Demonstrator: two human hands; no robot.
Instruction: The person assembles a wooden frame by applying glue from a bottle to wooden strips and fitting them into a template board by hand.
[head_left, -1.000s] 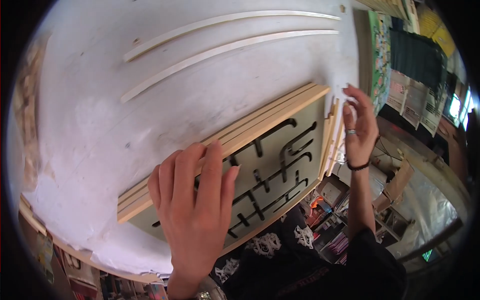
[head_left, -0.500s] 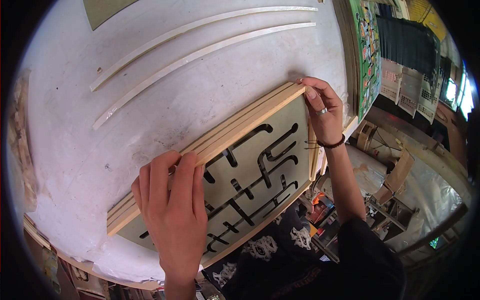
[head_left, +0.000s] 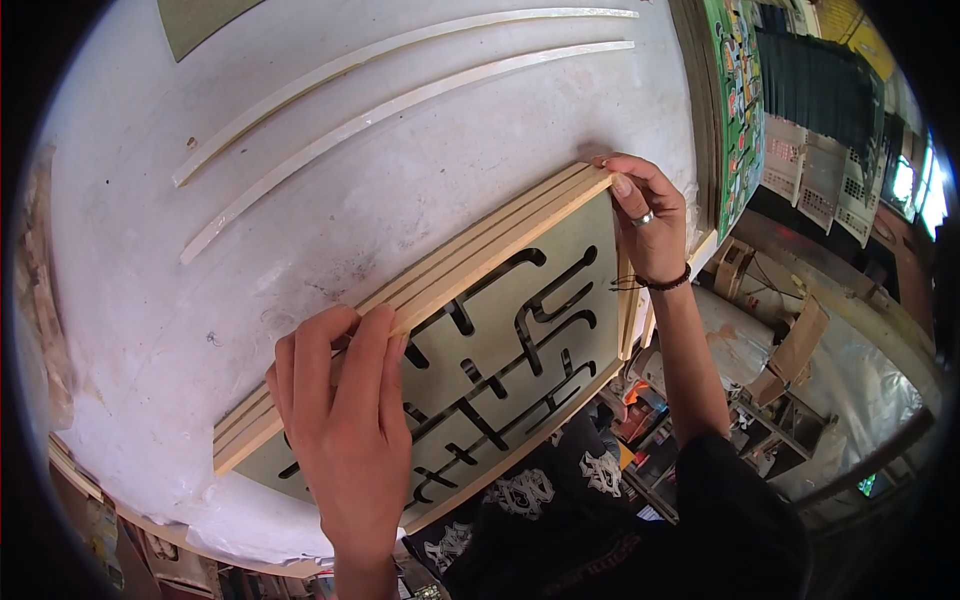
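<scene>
A grey-green board (head_left: pixel 560 260) with slots cut through it in a branching pattern lies at the front of the white table. Pale wooden strips (head_left: pixel 500 250) run side by side along its far edge, and more strips border its right end and near edge. My left hand (head_left: pixel 345 430) is closed over the far strips left of the middle, fingers on the far side and thumb near the board. At the far right corner, my right hand (head_left: pixel 652 215) pinches the strip's end between thumb and fingers. It wears a ring and a dark cord bracelet.
Two long, thin pale strips (head_left: pixel 400 105) lie apart on the white tabletop (head_left: pixel 130 270) beyond the board. Another grey-green sheet (head_left: pixel 200 22) shows at the top left. A stack with a green patterned top (head_left: pixel 738 110) stands at the right, with cluttered shelves below.
My left hand has shifted very slightly along the strips. The right hand and the board stay nearly in place, and the view has tilted a touch.
</scene>
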